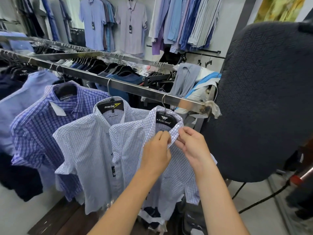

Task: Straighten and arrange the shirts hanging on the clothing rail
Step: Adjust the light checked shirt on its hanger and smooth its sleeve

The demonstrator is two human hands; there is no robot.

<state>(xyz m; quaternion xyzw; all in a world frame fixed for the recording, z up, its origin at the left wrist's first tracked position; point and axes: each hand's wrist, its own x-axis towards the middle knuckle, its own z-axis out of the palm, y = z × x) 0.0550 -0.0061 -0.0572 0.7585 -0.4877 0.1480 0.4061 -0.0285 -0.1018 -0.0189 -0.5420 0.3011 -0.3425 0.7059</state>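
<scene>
— Where are our hands?
— Both are raised at centre frame, forearms rising from the bottom edge. Our left hand [157,150] pinches the collar [177,132] from the left, fingers curled. Our right hand [191,145] pinches its other edge between thumb and forefinger.
— And the shirt?
— The shirt [177,184] hangs on a hanger [163,120] near the right end of the rail [135,89], frontmost in the row.
</scene>
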